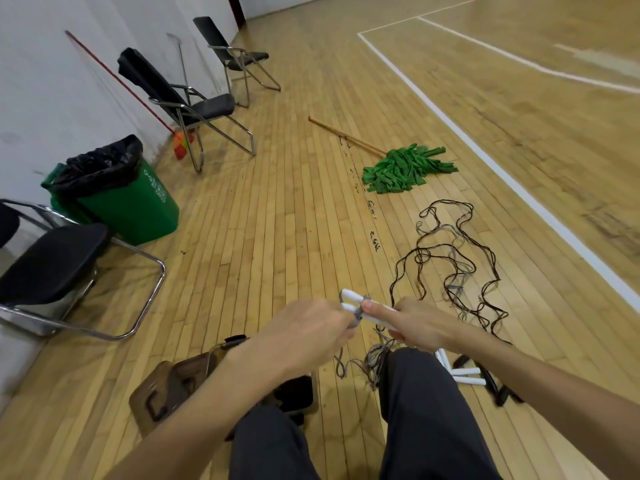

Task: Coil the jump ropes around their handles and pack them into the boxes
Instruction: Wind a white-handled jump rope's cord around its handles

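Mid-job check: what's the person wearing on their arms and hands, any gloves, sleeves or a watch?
Left hand and right hand are bare: no gloves or rings. Both forearms show no sleeve, watch or band in view. Dark grey trousers cover the legs.
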